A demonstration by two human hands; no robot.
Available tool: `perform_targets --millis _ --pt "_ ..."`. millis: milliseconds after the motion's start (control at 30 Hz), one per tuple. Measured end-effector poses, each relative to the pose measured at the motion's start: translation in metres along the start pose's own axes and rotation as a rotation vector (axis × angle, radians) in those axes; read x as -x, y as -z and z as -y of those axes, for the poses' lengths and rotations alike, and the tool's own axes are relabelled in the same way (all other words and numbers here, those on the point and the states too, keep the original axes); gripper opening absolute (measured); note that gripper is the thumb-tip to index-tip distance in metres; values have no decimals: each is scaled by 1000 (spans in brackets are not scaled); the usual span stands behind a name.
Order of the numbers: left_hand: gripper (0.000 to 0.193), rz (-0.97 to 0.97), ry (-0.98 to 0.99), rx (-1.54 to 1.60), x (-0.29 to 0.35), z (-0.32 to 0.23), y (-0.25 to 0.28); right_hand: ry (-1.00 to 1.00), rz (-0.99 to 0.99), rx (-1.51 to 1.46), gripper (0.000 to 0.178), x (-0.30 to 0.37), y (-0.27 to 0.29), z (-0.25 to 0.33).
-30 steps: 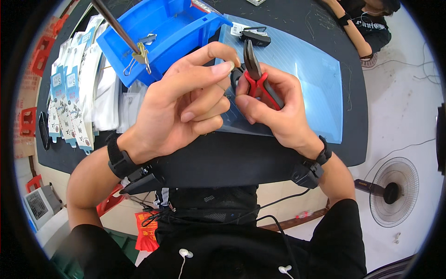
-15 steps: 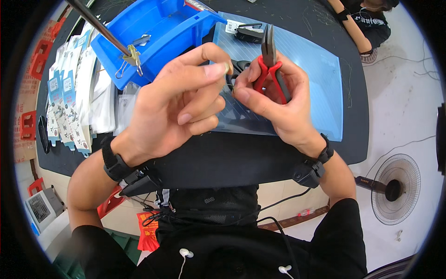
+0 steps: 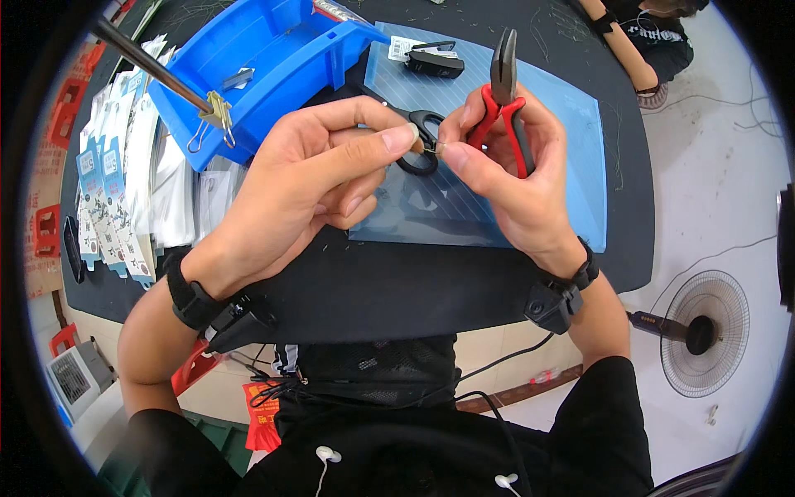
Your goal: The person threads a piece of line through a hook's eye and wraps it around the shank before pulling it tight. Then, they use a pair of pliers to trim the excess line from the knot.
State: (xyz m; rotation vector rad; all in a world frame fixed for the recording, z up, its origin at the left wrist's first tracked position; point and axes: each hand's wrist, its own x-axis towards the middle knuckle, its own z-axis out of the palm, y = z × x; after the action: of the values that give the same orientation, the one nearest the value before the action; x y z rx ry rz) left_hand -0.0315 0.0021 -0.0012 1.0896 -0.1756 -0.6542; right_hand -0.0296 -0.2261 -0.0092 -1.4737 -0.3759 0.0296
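My right hand [image 3: 526, 178] is closed around the red and black handles of needle-nose pliers [image 3: 503, 70], whose jaws point up and away from me. Its thumb and forefinger also pinch a tiny, thin piece, too small to name. Close beside it on the left, my left hand [image 3: 306, 170] pinches thumb against forefinger at the same spot; a fine strand seems to run between the two pinches. Beneath the fingertips, black-handled scissors [image 3: 420, 166] lie on a translucent blue folder [image 3: 571, 157], partly hidden by my hands.
A blue bin [image 3: 306, 70] stands at the far left, near a metal rod [image 3: 157, 70] with a binder clip [image 3: 217, 113]. Printed cards and clear bags [image 3: 116, 207] pile up left. A black stapler-like object [image 3: 435, 64] lies on the folder. Another person's arm [image 3: 631, 58] rests far right.
My hands have come together, fingertips nearly touching. The right hand and pliers have shifted slightly right, and the scissors' handles show more between my hands.
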Motion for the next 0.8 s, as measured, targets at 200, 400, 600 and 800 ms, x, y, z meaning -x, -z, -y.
perform_targets --millis 200,400,600,800 --pt "20 9 22 -45 1 2 0 20 0 39 22 0 1 0" --pt "21 6 21 -21 1 4 1 36 -2 81 21 0 0 1" --pt "22 31 41 -24 0 5 4 -6 64 123 24 -1 3 5" --pt "22 87 113 22 0 3 5 -14 134 125 27 -2 6 5"
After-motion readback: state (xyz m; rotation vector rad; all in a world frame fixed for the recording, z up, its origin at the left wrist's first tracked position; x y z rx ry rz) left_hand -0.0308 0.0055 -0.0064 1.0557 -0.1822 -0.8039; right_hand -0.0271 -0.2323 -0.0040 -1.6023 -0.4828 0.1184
